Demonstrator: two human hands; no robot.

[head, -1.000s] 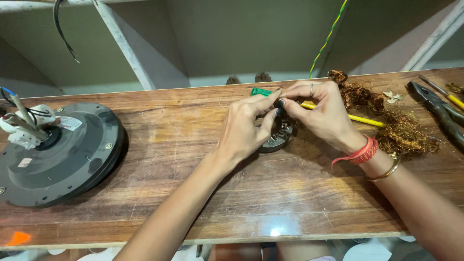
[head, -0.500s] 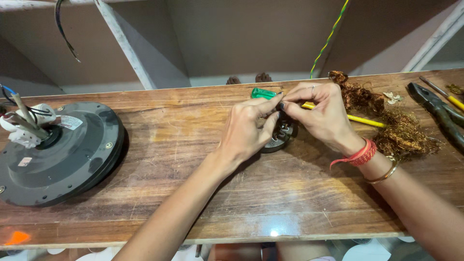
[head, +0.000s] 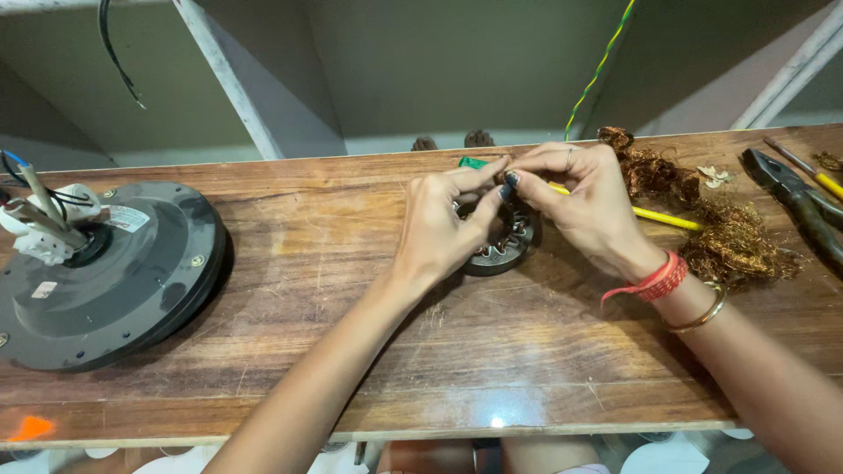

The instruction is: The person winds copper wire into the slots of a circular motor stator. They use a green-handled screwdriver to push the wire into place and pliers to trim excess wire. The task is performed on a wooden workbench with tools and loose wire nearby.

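Observation:
A round dark metal stator core point(head: 507, 247) with slotted teeth lies on the wooden bench point(head: 351, 263), partly hidden under my hands. My left hand point(head: 443, 226) rests over its left side, thumb and fingers pinched at its upper rim. My right hand point(head: 590, 204) meets it from the right, fingertips pinched on the same spot. What the fingertips grip is too small to tell. A red thread band and a gold bangle sit on my right wrist.
A dark grey ceiling fan motor housing point(head: 105, 276) with white wire block lies at the left. Tangled copper wire point(head: 729, 233), a yellow-handled tool point(head: 667, 218), a green piece point(head: 471, 162) and black pliers point(head: 803, 206) lie at the right.
Both hands stay pinched over the core's upper rim; the fingers have shifted only slightly.

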